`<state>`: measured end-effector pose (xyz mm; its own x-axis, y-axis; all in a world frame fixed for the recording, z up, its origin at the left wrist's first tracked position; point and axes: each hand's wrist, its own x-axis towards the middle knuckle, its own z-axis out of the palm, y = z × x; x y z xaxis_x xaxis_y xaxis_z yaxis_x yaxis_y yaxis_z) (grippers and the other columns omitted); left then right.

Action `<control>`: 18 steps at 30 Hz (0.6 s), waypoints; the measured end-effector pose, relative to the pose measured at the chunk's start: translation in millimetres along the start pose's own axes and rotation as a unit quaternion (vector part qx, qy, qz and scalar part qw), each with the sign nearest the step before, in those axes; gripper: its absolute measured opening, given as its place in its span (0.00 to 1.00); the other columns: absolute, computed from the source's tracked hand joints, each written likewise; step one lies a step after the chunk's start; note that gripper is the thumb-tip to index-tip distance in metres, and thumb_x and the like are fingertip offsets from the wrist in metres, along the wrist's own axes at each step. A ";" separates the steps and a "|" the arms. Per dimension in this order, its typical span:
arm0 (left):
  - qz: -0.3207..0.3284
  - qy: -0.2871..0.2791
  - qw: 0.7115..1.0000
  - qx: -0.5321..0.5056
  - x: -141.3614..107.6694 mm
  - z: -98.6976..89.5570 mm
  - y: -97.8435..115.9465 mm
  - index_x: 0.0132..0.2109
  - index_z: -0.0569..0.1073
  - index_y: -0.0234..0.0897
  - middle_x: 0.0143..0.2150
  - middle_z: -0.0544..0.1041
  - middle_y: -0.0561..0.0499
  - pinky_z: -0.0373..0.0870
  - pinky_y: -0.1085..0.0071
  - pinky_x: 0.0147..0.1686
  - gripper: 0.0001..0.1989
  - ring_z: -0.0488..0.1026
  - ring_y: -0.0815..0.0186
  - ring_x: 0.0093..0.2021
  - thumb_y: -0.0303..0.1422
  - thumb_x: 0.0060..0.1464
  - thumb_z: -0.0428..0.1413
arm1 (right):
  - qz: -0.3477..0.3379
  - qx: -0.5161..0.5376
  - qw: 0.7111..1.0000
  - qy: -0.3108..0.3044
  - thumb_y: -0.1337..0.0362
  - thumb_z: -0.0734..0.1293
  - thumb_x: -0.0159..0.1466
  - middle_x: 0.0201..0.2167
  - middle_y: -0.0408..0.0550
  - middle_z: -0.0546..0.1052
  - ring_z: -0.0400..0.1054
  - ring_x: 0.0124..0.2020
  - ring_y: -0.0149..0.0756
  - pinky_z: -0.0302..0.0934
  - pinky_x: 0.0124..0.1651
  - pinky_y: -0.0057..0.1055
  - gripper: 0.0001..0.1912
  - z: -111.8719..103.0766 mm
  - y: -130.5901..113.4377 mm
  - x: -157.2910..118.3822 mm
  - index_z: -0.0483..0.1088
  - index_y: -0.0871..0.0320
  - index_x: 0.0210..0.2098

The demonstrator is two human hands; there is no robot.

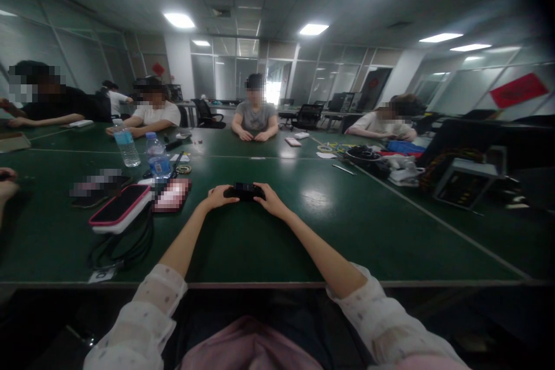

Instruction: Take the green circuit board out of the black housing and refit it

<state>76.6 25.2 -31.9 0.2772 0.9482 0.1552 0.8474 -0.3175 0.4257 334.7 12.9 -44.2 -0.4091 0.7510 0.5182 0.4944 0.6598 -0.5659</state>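
The left hand (221,196) and right hand (269,199) grip a black device (245,192). A pink-rimmed phone (121,204) lies left of them.

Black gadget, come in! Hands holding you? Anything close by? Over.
Left hand, right hand: gripping opposite ends. Black gadget: between them, contact with green table unclear. Off to the left: pink-edged phone.

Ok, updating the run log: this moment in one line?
left hand: holding black device; right hand: holding same device; left: pink-edged phone; surface: green table

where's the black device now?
Head view, centre: the black device is held between left hand and right hand, right of the pink-rimmed phone.
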 end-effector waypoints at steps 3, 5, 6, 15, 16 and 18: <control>0.014 0.001 1.000 -0.005 1.8 1.8 -2.7 0.56 0.69 0.45 0.57 0.73 0.50 0.59 0.59 0.58 0.32 0.67 0.54 0.59 0.56 0.48 0.56 | -0.002 0.006 1.000 0.008 0.69 0.67 0.60 0.54 0.53 0.67 0.62 0.58 0.42 0.58 0.61 0.46 0.28 0.6 2.2 0.6 0.60 0.54 0.59; 0.013 0.004 1.000 -0.005 2.5 2.7 -3.5 0.56 0.69 0.46 0.57 0.73 0.50 0.59 0.60 0.58 0.32 0.67 0.54 0.59 0.56 0.48 0.56 | -0.001 0.010 1.000 0.014 0.69 0.67 0.59 0.54 0.53 0.68 0.63 0.58 0.42 0.57 0.61 0.46 0.28 1.0 3.3 1.1 0.61 0.54 0.58; 0.011 0.006 1.000 -0.005 2.5 2.9 -3.5 0.56 0.69 0.45 0.57 0.73 0.50 0.59 0.60 0.58 0.32 0.67 0.54 0.59 0.56 0.48 0.57 | 0.001 0.013 1.000 0.017 0.69 0.68 0.59 0.54 0.53 0.68 0.63 0.57 0.42 0.57 0.61 0.46 0.28 1.2 3.8 1.3 0.61 0.54 0.58; 0.006 -0.005 1.000 -0.017 -3.1 -3.7 3.3 0.56 0.70 0.46 0.58 0.72 0.50 0.58 0.60 0.59 0.31 0.66 0.54 0.59 0.54 0.49 0.58 | 0.068 0.077 0.994 0.028 0.66 0.71 0.56 0.51 0.53 0.72 0.67 0.54 0.41 0.60 0.59 0.46 0.31 3.8 8.8 2.3 0.60 0.57 0.57; 0.006 -0.005 1.000 -0.019 -3.7 -4.3 3.8 0.56 0.70 0.45 0.58 0.72 0.50 0.58 0.60 0.59 0.31 0.66 0.54 0.59 0.54 0.49 0.58 | 0.069 0.082 0.994 0.028 0.65 0.71 0.56 0.51 0.53 0.72 0.67 0.55 0.41 0.60 0.59 0.46 0.31 4.2 10.2 2.3 0.60 0.57 0.57; 0.002 -0.005 1.000 -0.019 -4.5 -4.8 4.5 0.56 0.70 0.45 0.58 0.72 0.50 0.58 0.60 0.59 0.31 0.66 0.55 0.59 0.54 0.48 0.58 | 0.070 0.089 0.993 0.026 0.64 0.71 0.56 0.52 0.54 0.71 0.67 0.55 0.41 0.60 0.59 0.46 0.31 4.9 12.9 2.5 0.60 0.57 0.58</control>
<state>77.0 19.5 -26.4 0.2849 0.9469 0.1490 0.8280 -0.3214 0.4595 336.3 23.4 -53.4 -0.3039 0.8363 0.4564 0.3989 0.5468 -0.7362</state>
